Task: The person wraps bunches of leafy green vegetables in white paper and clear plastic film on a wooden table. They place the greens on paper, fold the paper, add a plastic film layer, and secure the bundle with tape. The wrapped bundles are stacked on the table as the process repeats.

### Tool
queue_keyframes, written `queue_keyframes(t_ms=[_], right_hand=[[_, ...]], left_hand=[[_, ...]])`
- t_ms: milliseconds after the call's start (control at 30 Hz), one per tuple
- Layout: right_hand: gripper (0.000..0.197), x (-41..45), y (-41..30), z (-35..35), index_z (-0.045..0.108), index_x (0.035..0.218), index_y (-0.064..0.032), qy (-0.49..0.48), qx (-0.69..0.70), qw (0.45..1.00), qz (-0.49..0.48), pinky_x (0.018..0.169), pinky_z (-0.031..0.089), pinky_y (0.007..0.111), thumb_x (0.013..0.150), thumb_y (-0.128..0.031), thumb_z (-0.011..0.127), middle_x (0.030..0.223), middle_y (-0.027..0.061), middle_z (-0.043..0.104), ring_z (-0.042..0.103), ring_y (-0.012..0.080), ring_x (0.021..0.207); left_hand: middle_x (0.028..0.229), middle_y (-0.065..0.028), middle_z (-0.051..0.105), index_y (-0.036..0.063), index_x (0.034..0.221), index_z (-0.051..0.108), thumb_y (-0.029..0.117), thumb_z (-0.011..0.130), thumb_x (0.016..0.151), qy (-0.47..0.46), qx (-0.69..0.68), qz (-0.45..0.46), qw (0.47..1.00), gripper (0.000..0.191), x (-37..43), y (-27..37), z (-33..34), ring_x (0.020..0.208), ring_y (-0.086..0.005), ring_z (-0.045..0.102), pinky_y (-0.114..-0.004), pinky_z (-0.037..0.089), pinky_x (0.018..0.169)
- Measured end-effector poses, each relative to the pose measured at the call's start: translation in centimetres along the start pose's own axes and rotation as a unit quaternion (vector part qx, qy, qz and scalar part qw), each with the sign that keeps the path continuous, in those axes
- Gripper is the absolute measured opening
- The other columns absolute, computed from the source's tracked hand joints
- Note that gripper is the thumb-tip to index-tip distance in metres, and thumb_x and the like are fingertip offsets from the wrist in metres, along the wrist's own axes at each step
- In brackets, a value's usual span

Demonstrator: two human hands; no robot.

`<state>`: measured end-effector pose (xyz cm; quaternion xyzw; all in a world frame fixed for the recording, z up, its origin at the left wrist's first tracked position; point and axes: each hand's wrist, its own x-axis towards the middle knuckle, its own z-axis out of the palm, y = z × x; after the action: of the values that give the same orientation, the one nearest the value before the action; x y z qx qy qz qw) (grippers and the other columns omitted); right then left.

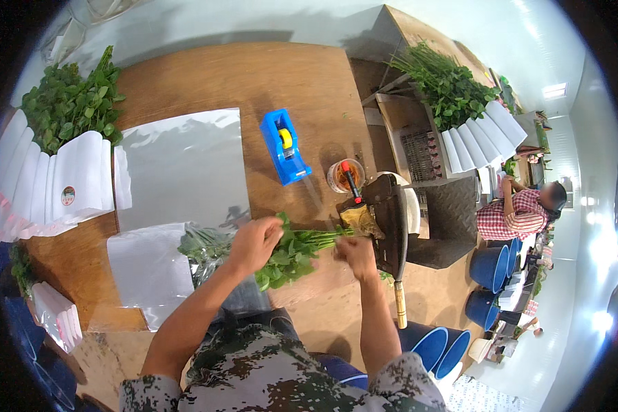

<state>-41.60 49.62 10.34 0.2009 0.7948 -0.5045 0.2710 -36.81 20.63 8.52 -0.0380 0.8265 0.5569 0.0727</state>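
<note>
A bunch of leafy green stems (293,257) lies across the table's near edge, its head end in white corrugated paper (152,262) and clear film. My left hand (257,244) is over the leaves beside the film, fingers curled; whether they grip anything is hidden. Near the stem ends is my right hand (358,255), blurred, its fingers bent; what it holds cannot be made out. Just beyond it a hinged cutter blade (404,232) with a wooden handle (400,304) is mounted at the table's right edge, beside a worn yellow glove-like piece (359,219).
A blue tape dispenser (283,147) and a tub of rubber bands (340,177) with a red-capped marker (349,177) stand beyond my hands. Clear film sheets (180,165) lie left. Wrapped bunches (80,170) line the far left. Blue buckets (427,345) and a person (515,208) are right.
</note>
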Motion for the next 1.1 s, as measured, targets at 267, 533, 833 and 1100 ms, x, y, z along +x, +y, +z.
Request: queue_keyframes(t_ms=[267,533,833,1100], right_hand=[[0.025,-2.7,5.3,1.0,0.073,0.103,0.0082,0.042,0.0,0.999,0.008,0.06,0.056,0.028,0.095,-0.016,0.071,0.081,0.0099,0.073,0.067,0.0133,0.066],[0.023,-4.6,5.9,4.0,0.075,0.098,0.0056,0.11,-0.084,0.988,-0.061,0.062,0.056,0.029,0.096,-0.016,0.07,0.077,0.01,0.073,0.067,0.0136,0.063],[0.022,-16.0,6.5,14.5,0.074,0.099,0.0029,-0.155,0.105,0.982,0.001,0.065,0.054,0.027,0.101,-0.017,0.065,0.083,0.0075,0.073,0.067,0.0119,0.073],[0.028,-18.2,12.8,24.9,0.068,0.112,0.0077,-0.111,0.212,0.959,0.15,0.069,0.059,0.031,0.102,-0.019,0.066,0.09,0.0106,0.073,0.07,0.0171,0.074]], left_hand=[[0.108,-0.0029,0.074,0.0036,0.122,0.07,0.032,0.068,0.101,0.043,-0.445,-0.283,0.848,0.035,13.3,-2.9,9.1,0.082,-0.0122,0.065,-0.028,0.053,0.072],[0.089,-0.0016,0.074,0.0037,0.112,0.075,0.03,0.074,0.097,0.055,-0.257,-0.252,0.932,0.03,15.0,-3.1,9.9,0.073,-0.0088,0.062,-0.027,0.05,0.066],[0.094,-0.0117,0.074,-0.0025,0.128,0.062,0.019,0.081,0.087,-0.116,-0.081,-0.176,0.974,0.05,3.6,-6.0,-9.3,0.076,-0.0157,0.068,-0.032,0.053,0.065],[0.11,-0.0265,0.071,-0.0004,0.134,0.055,0.021,0.085,0.076,-0.06,0.427,0.037,0.901,0.069,0.6,-9.1,-7.7,0.101,-0.0392,0.069,-0.045,0.052,0.089]])
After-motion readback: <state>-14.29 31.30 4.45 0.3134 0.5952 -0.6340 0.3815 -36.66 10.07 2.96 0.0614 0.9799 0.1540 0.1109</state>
